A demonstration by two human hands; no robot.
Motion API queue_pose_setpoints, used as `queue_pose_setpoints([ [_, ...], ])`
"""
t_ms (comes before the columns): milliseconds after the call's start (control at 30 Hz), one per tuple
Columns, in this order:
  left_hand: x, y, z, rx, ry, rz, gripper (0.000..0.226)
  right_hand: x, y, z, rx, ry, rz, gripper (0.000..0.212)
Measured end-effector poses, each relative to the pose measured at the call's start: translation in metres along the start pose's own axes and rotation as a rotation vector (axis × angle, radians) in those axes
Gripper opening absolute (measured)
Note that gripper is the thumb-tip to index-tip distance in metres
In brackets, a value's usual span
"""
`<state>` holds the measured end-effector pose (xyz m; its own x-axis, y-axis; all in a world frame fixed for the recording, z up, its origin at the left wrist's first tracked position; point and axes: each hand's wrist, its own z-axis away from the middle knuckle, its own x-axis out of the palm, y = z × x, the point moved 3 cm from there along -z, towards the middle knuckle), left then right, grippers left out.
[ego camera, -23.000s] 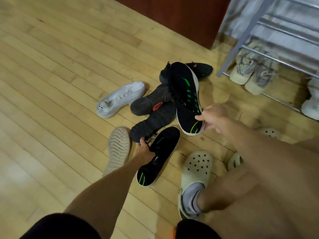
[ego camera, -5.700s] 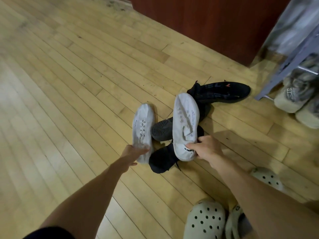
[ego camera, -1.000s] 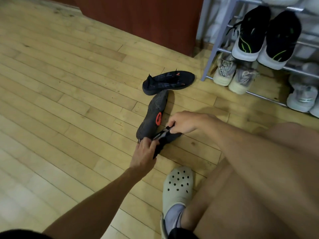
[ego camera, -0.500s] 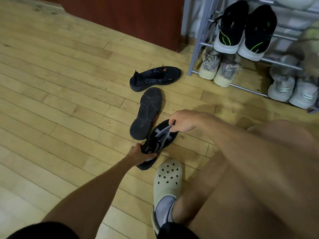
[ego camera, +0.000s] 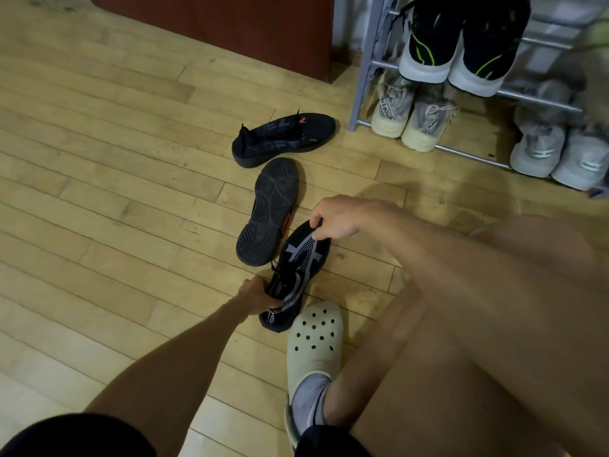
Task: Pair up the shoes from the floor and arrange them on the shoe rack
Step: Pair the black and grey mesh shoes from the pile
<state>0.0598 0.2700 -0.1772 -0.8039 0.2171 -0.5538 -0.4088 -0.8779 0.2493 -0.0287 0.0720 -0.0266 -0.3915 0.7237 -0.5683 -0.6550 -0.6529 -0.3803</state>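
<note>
A black knit shoe with grey stripes (ego camera: 301, 265) lies upright on the wooden floor in front of me. My left hand (ego camera: 255, 296) grips its collar near the heel, and my right hand (ego camera: 333, 219) pinches its toe end. Just beyond it a dark shoe (ego camera: 268, 211) lies sole up, with an orange patch on its side. A third black shoe (ego camera: 283, 138) rests on its side farther back. The grey metal shoe rack (ego camera: 367, 64) stands at the upper right and holds a black-and-green pair (ego camera: 458, 41), a beige pair (ego camera: 408, 118) and a grey pair (ego camera: 560, 150).
My foot in a pale green clog (ego camera: 314, 344) stands right beside the heel of the held shoe. My bare knee and thigh fill the lower right. A dark red cabinet (ego camera: 230, 24) stands left of the rack. Wooden floor (ego camera: 99, 192) stretches to the left.
Over the last second the striped shoe has been turned upright between both hands, and the dark shoe beside it has rolled fully sole up. White and green-soled shoes seen earlier have left the floor.
</note>
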Motion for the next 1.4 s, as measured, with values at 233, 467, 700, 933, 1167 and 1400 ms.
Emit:
queue_pose_setpoints([
  [233, -0.024, 0.029, 0.015, 0.037, -0.017, -0.010, 0.052, -0.004, -0.009, 0.009, 0.029, 0.037, 0.005, 0.039],
  [467, -0.073, 0.061, 0.050, 0.097, 0.070, 0.233, 0.028, -0.026, -0.029, 0.042, 0.070, 0.236, -0.123, 0.029],
  [700, -0.166, 0.111, 0.141, 0.352, 0.274, 0.714, 0.016, -0.077, -0.036, 0.121, 0.050, 0.571, -0.249, 0.035],
  [933, -0.208, 0.200, 0.257, 0.687, 0.259, 0.789, 0.021, -0.106, -0.033, 0.218, -0.071, 0.815, -0.511, 0.043],
  [1167, -0.198, 0.297, 0.343, 0.885, 0.232, 0.658, 0.025, -0.128, 0.018, 0.329, -0.114, 1.018, -0.666, 0.028],
  [1400, -0.118, 0.398, 0.385, 0.924, 0.163, 0.571, 0.025, -0.101, 0.129, 0.417, -0.081, 1.049, -0.818, 0.024],
])
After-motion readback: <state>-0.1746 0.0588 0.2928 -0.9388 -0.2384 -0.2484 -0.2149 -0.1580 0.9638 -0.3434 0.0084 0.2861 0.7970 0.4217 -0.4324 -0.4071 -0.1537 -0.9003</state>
